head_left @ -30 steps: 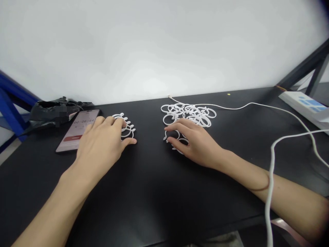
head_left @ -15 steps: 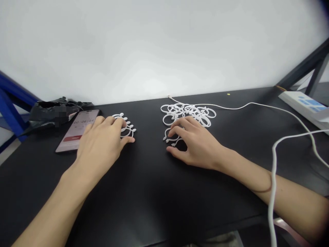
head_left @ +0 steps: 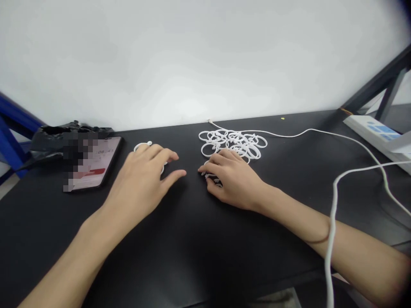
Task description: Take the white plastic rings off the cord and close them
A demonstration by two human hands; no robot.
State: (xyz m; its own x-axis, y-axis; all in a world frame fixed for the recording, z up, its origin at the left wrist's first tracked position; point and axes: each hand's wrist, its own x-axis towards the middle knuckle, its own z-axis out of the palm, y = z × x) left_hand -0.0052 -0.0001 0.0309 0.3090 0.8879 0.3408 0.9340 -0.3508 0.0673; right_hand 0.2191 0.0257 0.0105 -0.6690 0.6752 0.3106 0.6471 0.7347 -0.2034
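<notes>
At your far left stands a blue metal frame [head_left: 14,147], and just beside it a crumpled black bag [head_left: 48,143] lies on the black table [head_left: 180,244]. Next comes a phone [head_left: 104,156], screen up, partly hidden by a blurred patch, with the digits 06:45 readable. Your left hand [head_left: 141,177] is palm down just beside the phone, thumb and forefinger stretched rightward with their tips well apart and nothing between them. Some white rings [head_left: 149,143] lie under that hand, only bits of them showing past your knuckles and below your forefinger. Across a strip of table, your right hand [head_left: 236,179] curves over a few more white rings [head_left: 217,181]; thumb and forefinger stand a little apart with pale ends between them, and you cannot tell from here whether they pinch any. Just beyond that hand, toward the wall [head_left: 192,64], lies a tangled pile of white rings [head_left: 239,141]. A thin white cord [head_left: 290,136] runs behind the pile and off to your right. A thicker white cord [head_left: 332,222] hangs across your right forearm. At the far right, a white box [head_left: 361,124] with blue markings sits beside a dark metal frame [head_left: 385,87]
</notes>
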